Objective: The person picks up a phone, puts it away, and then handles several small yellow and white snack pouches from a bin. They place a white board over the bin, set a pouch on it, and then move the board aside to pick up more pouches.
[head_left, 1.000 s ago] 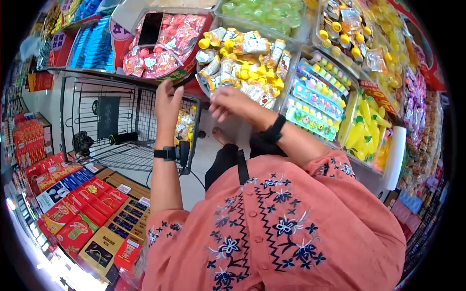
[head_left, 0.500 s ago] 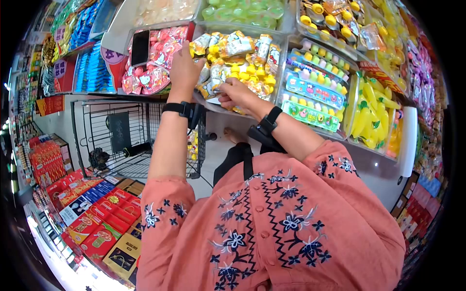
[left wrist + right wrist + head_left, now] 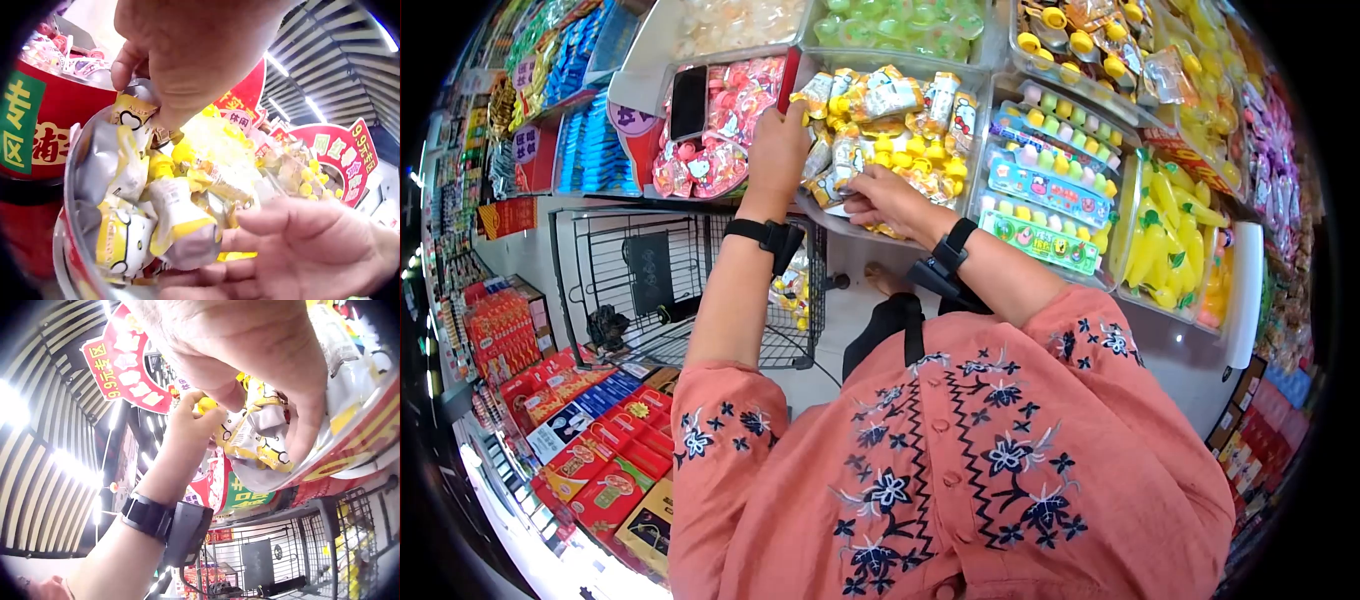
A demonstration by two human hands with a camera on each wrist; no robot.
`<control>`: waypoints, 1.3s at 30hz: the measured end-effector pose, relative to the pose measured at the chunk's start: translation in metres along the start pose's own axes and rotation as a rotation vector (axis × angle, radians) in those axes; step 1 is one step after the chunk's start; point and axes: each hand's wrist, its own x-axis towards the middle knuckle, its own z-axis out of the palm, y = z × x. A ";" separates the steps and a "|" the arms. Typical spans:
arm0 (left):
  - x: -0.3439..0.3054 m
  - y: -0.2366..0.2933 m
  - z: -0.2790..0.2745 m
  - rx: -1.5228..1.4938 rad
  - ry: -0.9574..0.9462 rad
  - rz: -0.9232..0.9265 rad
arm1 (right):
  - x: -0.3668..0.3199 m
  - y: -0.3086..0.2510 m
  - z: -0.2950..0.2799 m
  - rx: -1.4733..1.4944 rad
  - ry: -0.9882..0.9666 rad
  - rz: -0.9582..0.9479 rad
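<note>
A clear bin (image 3: 802, 203) holds silver and yellow cartoon-printed drink pouches (image 3: 880, 97) with yellow caps. At its left edge, my left hand (image 3: 778, 150) reaches in, and its thumb and fingers pinch a pouch (image 3: 134, 109) in the left wrist view. My right hand (image 3: 890, 203) is at the front of the same bin, its palm facing the pouches. There its fingers (image 3: 237, 272) lie loosely bent beside a pouch (image 3: 181, 228), thumb apart from them. In the right wrist view, pouches (image 3: 259, 434) show between its thumb and fingers.
Left of the bin are pink-packed sweets (image 3: 740, 105) with a black phone (image 3: 689, 103) on them. A wire shopping cart (image 3: 690, 340) with several yellow-capped packs stands below. Boxed marshmallow-like sweets (image 3: 1050, 180) and yellow banana-shaped packs (image 3: 1160, 245) fill bins to the right.
My left hand has moved from above the cart's edge up to the bin's left side and taken hold of a pouch. My right hand has settled at the pouches along the bin's front.
</note>
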 end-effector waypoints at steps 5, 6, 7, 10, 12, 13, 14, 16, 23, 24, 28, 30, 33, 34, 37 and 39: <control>0.015 0.008 -0.046 -0.058 0.068 0.006 | -0.002 -0.002 -0.007 -0.068 -0.016 -0.004; 0.014 0.006 -0.059 -0.073 0.091 0.013 | -0.005 -0.003 -0.008 -0.087 -0.041 -0.001; 0.011 0.003 -0.072 -0.087 0.114 0.018 | -0.011 -0.007 -0.009 -0.107 -0.067 0.003; -0.011 -0.002 -0.132 -0.230 0.167 0.002 | -0.034 -0.019 -0.009 -0.154 -0.082 0.003; -0.040 -0.012 -0.167 -0.354 0.086 -0.172 | -0.046 -0.023 -0.006 -0.175 -0.057 -0.032; -0.058 -0.015 -0.181 -0.405 0.027 -0.270 | -0.050 -0.025 -0.006 -0.191 -0.077 -0.029; -0.075 -0.021 -0.193 -0.456 -0.029 -0.367 | -0.054 -0.027 -0.005 -0.205 -0.102 -0.014; -0.118 -0.042 -0.191 -0.455 -0.091 -0.446 | -0.058 -0.031 -0.002 -0.235 -0.143 0.001; -0.231 -0.070 -0.057 -0.159 -0.304 -0.612 | -0.064 -0.022 0.036 -0.449 -0.355 0.140; -0.242 -0.075 -0.037 -0.163 -0.351 -0.606 | -0.064 -0.020 0.044 -0.490 -0.386 0.173; -0.238 -0.088 -0.013 -0.235 -0.549 -0.565 | -0.064 -0.003 0.075 -0.741 -0.589 0.128; -0.207 -0.110 -0.036 -0.305 -0.506 -0.456 | -0.071 0.000 0.094 -0.865 -0.729 0.189; -0.116 -0.136 -0.131 -0.263 -0.345 -0.255 | -0.075 0.014 0.146 -1.012 -1.105 0.061; -0.082 -0.141 -0.164 -0.206 -0.253 -0.163 | -0.075 0.026 0.172 -1.071 -1.256 0.003; 0.022 -0.124 -0.262 -0.207 -0.237 -0.045 | -0.137 0.033 0.271 -0.980 -1.644 -0.030; 0.082 -0.119 -0.293 -0.147 -0.217 0.026 | -0.186 0.041 0.320 -0.839 -1.870 0.085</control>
